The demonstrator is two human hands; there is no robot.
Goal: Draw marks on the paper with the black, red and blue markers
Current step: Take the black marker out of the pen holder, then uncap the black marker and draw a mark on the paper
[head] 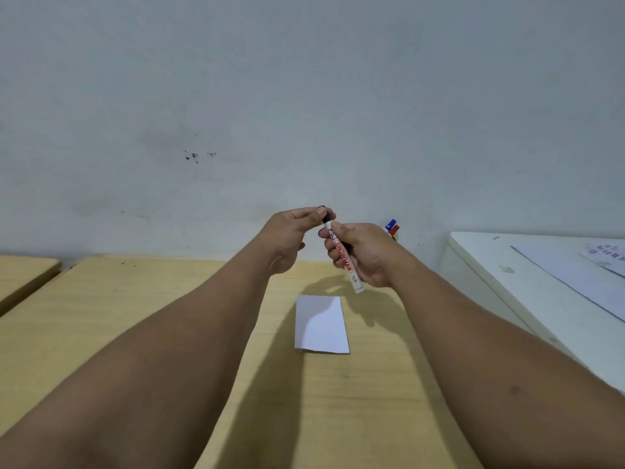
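A blank white paper (321, 324) lies flat on the wooden table (135, 316), below my raised hands. My right hand (365, 253) is shut around the white barrel of the black marker (348, 265), held tilted above the paper. My left hand (291, 235) pinches the marker's black cap (325, 216) at its upper end. The red marker (394, 229) and blue marker (391, 223) show only their caps behind my right hand, near the wall.
A white cabinet top (541, 282) with printed sheets (602, 262) stands at the right, beside the table. A second wooden table (23, 275) is at the far left across a narrow gap. A grey wall (304, 113) rises right behind the table.
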